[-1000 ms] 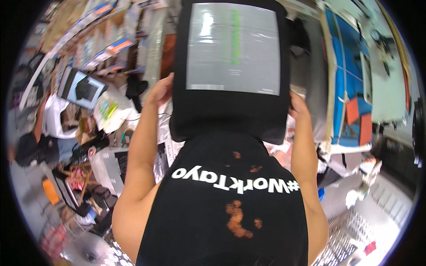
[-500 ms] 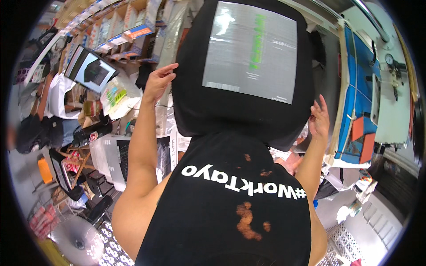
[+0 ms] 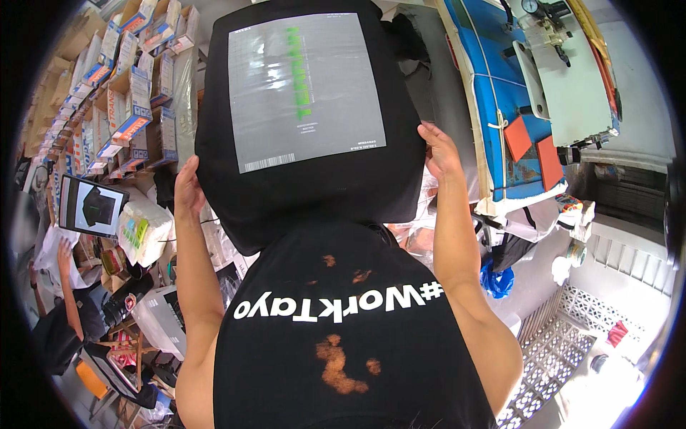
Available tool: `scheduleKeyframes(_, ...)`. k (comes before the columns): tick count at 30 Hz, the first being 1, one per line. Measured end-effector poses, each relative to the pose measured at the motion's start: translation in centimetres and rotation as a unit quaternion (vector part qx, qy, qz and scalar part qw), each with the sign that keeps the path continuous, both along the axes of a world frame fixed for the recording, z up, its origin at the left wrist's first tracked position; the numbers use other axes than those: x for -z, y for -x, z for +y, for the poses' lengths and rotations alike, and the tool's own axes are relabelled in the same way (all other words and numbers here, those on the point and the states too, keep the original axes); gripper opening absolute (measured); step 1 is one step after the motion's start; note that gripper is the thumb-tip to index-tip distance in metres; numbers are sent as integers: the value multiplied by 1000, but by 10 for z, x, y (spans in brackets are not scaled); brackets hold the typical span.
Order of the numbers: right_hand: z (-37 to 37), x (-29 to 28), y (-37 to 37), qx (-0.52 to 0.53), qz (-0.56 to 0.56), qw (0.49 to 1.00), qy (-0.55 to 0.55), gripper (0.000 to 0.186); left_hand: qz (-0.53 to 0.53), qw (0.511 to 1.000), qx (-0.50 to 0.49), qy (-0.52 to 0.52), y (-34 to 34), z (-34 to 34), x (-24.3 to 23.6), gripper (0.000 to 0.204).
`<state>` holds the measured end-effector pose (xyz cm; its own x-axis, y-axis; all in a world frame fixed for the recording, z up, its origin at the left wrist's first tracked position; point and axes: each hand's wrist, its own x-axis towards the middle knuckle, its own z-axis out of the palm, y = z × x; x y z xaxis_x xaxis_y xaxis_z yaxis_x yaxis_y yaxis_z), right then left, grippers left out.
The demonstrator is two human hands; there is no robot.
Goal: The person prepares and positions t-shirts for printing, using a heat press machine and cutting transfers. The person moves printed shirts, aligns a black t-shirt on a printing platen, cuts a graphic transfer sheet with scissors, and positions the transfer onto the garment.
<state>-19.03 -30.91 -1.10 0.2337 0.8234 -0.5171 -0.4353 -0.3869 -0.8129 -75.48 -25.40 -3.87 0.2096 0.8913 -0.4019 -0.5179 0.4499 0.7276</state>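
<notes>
A black T-shirt (image 3: pixel 314 189) is spread taut over a wide flat support in front of me, which the cloth hides. On it lies a shiny grey sheet or print (image 3: pixel 268 121) with green lettering down the middle and a barcode-like patch at one corner. My left hand (image 3: pixel 189 191) is at the shirt's left edge, its fingertips closed against the cloth and partly hidden. At the right edge, my right hand (image 3: pixel 441 154) pinches the black fabric between thumb and fingers.
Shelves of cardboard boxes (image 3: pixel 128 107) rise at the far left, above a lit screen (image 3: pixel 91 206). A blue-topped bench (image 3: pixel 493 93) with red-orange pads and a pressure gauge (image 3: pixel 530 7) stands at the right. Another person's arm (image 3: pixel 69 286) shows at the left rim.
My view has turned, so shirt and sheet sit farther left. My right hand, earlier with fingers spread, now closes at the shirt's edge. My left hand is lower along its side.
</notes>
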Motion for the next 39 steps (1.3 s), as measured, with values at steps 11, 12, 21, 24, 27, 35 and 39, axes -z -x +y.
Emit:
scheduleKeyframes(11, 1, 44, 10, 10, -201, 978, 52, 41, 84, 996, 29, 7, 13, -20, 12, 36)
scheduleKeyframes(12, -4, 58, 1, 12, -257, 966, 35, 43, 66, 995, 80, 12, 11, -18, 2, 35)
scheduleKeyframes(21, 2, 53, 7, 17, -274, 962, 3, 39, 77, 997, -8, 2, 15, -38, 29, 16)
scheduleKeyframes(24, -1, 49, 12, 29, -235, 971, 26, 41, 187, 982, -15, -22, 20, -35, 32, 22)
scheduleKeyframes(27, -1, 41, 20, 21, -352, 935, 30, 45, 116, 993, -31, -17, 0, -44, 13, 26)
scheduleKeyframes(35, -1, 48, 20, 11, -395, 918, 38, 42, 279, 942, -114, -146, -6, -38, 61, 23)
scheduleKeyframes(39, -17, 53, 14, -30, -290, 954, 73, 44, 230, 972, -32, -21, -17, -47, 60, 35)
